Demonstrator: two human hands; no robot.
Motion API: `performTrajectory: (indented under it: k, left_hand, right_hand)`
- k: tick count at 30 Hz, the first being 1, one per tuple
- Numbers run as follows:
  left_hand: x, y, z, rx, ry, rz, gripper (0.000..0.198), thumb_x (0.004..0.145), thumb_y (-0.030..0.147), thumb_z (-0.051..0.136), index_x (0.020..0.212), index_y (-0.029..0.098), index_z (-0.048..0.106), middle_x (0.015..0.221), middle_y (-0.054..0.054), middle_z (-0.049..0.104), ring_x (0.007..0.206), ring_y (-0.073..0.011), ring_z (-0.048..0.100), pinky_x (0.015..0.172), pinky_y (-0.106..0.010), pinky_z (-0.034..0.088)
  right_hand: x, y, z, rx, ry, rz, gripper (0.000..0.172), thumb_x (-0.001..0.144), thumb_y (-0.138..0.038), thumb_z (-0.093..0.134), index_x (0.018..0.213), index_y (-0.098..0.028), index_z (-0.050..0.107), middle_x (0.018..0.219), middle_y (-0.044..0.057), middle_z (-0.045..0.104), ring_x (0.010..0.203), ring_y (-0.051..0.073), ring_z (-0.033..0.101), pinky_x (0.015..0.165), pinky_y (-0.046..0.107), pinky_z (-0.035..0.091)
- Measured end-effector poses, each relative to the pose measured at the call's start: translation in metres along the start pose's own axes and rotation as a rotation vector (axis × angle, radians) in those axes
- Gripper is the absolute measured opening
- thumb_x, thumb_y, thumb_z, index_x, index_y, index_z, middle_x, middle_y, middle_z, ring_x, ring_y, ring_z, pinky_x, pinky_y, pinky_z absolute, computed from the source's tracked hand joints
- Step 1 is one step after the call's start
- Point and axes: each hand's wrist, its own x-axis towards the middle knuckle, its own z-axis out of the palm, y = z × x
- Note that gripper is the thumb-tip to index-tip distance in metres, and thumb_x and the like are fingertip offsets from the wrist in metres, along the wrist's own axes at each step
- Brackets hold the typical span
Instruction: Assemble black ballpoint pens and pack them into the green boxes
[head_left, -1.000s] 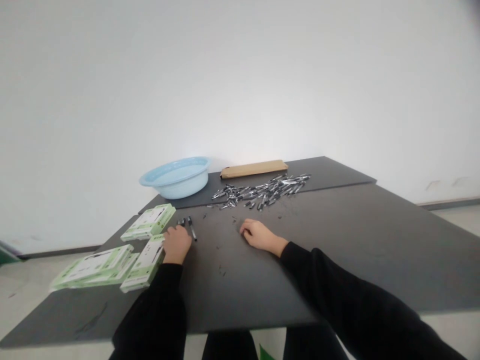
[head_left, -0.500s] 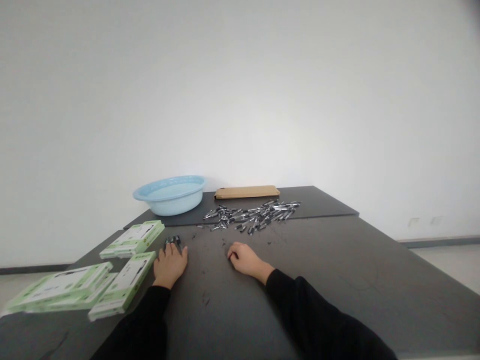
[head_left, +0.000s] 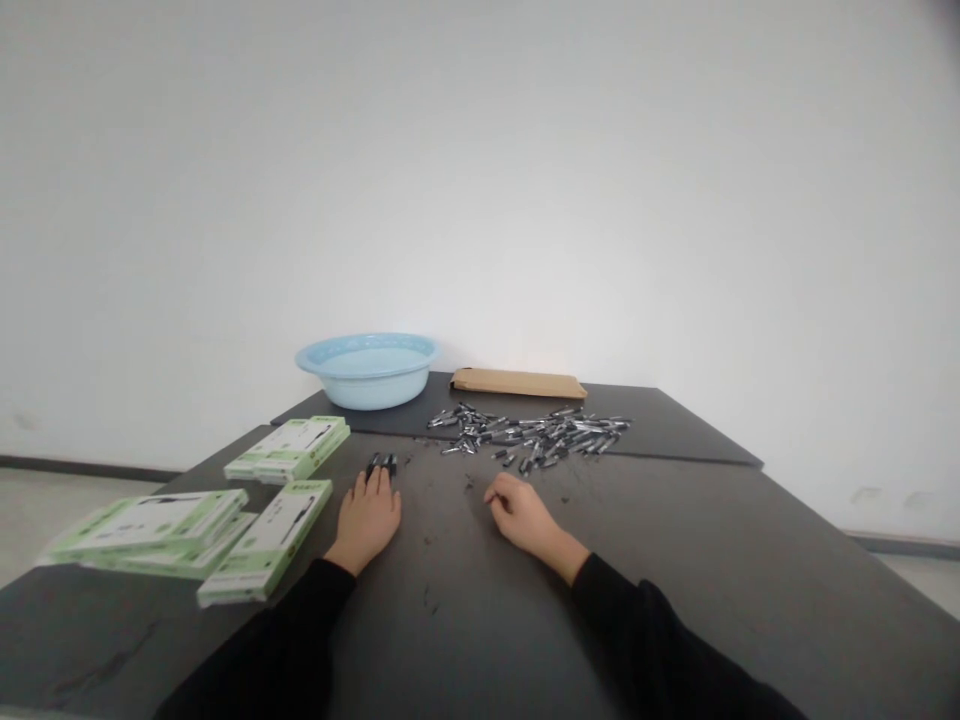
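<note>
My left hand (head_left: 368,515) lies palm down on the dark table, its fingers laid over a small bunch of black-capped pens (head_left: 382,461). The ends of these pens stick out beyond the fingertips; the rest is hidden under the hand. To the right, my right hand (head_left: 519,508) rests on its side with the fingers curled in, and nothing shows in it. Just beyond it spreads a loose heap of clear and black pens (head_left: 559,436), lying in many directions and apart from both hands.
Green and white flat boxes (head_left: 274,535) lie in piles left of my left hand, with more boxes (head_left: 296,445) behind them. A light blue basin (head_left: 375,388) stands at the back left. A flat brown cardboard piece (head_left: 517,383) lies by the wall. Small dark bits dot the table (head_left: 465,640).
The view has swung left, so everything sits farther right in the picture. My left hand's fingers lie straighter and closer together over the pens. My right hand stays curled on the table.
</note>
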Motion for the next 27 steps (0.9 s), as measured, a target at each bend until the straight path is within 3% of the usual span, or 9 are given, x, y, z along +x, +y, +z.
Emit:
performTrajectory:
  k: [3, 7, 11, 14, 20, 27]
  left_hand:
    - [-0.001, -0.001, 0.001, 0.008, -0.056, 0.051, 0.059, 0.092, 0.030, 0.030, 0.143, 0.003, 0.041, 0.150, -0.016, 0.041, 0.138, -0.0355, 0.034, 0.108, -0.047, 0.032]
    - [-0.002, 0.001, 0.005, 0.025, -0.033, 0.039, 0.059, 0.093, 0.030, 0.029, 0.144, 0.004, 0.041, 0.150, -0.015, 0.041, 0.137, -0.0379, 0.034, 0.108, -0.050, 0.030]
    - [-0.004, 0.002, 0.007, 0.004, -0.021, 0.028, 0.060, 0.092, 0.032, 0.033, 0.144, 0.005, 0.042, 0.150, -0.015, 0.041, 0.137, -0.0391, 0.035, 0.108, -0.051, 0.031]
    - [-0.005, 0.002, 0.006, -0.008, -0.027, 0.027, 0.059, 0.091, 0.034, 0.036, 0.142, 0.006, 0.045, 0.149, -0.015, 0.042, 0.136, -0.0397, 0.036, 0.108, -0.052, 0.033]
    - [-0.006, 0.004, 0.002, 0.033, -0.019, 0.038, 0.055, 0.091, 0.029, 0.035, 0.141, 0.008, 0.047, 0.147, -0.014, 0.045, 0.135, -0.0384, 0.039, 0.106, -0.052, 0.036]
    - [-0.007, 0.002, 0.001, 0.018, -0.081, 0.048, 0.056, 0.091, 0.031, 0.038, 0.142, 0.009, 0.046, 0.149, -0.014, 0.042, 0.137, -0.0383, 0.037, 0.107, -0.054, 0.035]
  right_hand:
    - [0.025, 0.004, -0.017, -0.060, -0.013, -0.054, 0.024, 0.077, -0.003, 0.048, 0.079, -0.020, 0.065, 0.081, 0.003, 0.062, 0.078, 0.017, 0.060, 0.072, 0.025, 0.044]
    - [0.091, 0.019, -0.024, -0.150, -0.143, -0.122, 0.027, 0.081, -0.004, 0.047, 0.089, -0.018, 0.068, 0.089, 0.006, 0.064, 0.084, 0.017, 0.059, 0.080, 0.027, 0.045]
    - [0.169, 0.038, -0.001, -0.315, -0.288, -0.203, 0.033, 0.084, -0.003, 0.044, 0.102, -0.014, 0.069, 0.100, 0.011, 0.063, 0.091, 0.018, 0.059, 0.086, 0.027, 0.044]
    - [0.210, 0.052, 0.026, -0.443, -0.375, -0.248, 0.033, 0.083, -0.003, 0.045, 0.103, -0.012, 0.070, 0.103, 0.012, 0.061, 0.092, 0.018, 0.057, 0.086, 0.027, 0.043]
    - [0.230, 0.074, 0.068, -0.477, -0.473, -0.273, 0.024, 0.082, -0.006, 0.049, 0.091, -0.011, 0.071, 0.103, 0.012, 0.062, 0.087, 0.018, 0.057, 0.082, 0.028, 0.041]
    - [0.227, 0.077, 0.070, -0.529, -0.521, -0.299, 0.020, 0.084, -0.007, 0.049, 0.088, -0.013, 0.068, 0.102, 0.012, 0.064, 0.096, 0.022, 0.054, 0.085, 0.032, 0.035]
